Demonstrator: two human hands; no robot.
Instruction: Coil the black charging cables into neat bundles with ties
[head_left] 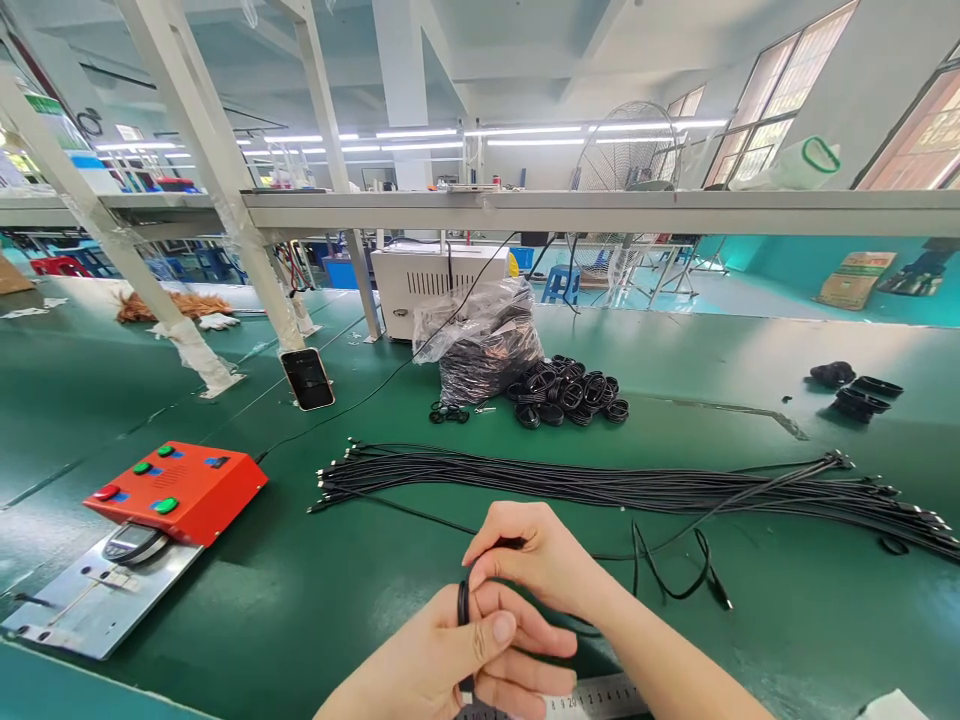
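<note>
Low at the front of the bench, a black cable (463,603) is looped about my left hand (480,655), by the base of the thumb and fingers. The thumb lies over the palm and the fingers are partly stretched out. My right hand (529,555) pinches the same cable between thumb and fingertips, just above the left hand. A loose length of cable (701,560) with a plug end curves over the bench right of my hands; where it joins the loops is hidden. Behind my hands lies a long bundle of straight black cables (570,478) with metal plug ends.
A steel ruler (592,698) lies under my hands. At left stands an orange box with buttons (180,490) on a metal plate. Further back are a pile of coiled cables (570,390), a plastic bag (487,350) and a phone (307,379) against a post.
</note>
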